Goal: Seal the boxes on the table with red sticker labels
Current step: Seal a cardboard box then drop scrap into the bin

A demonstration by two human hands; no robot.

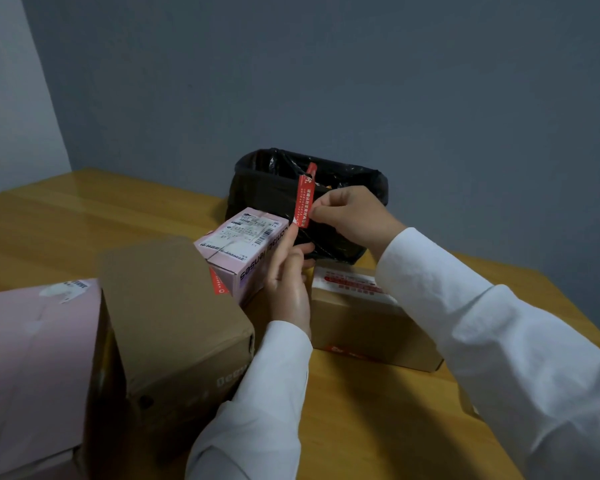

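Directly behind the pinch stands a bin lined with a black bag [274, 188], and below it lies a flat brown carton [368, 327] bearing a red-printed label. Nearer, left of the grasp, sit a tall brown box [174, 317] and a large pink box [32, 362]. The red sticker label [305, 199] stands upright, a narrow strip with white characters (too small to read). The right hand [350, 220] pinches its lower edge; the left hand [288, 282] grips the small pink box [243, 247], printed "lenses", just beside the strip's foot.

Wood table [378, 420] w/ boxes [174, 306], black-lined bin [267, 192].
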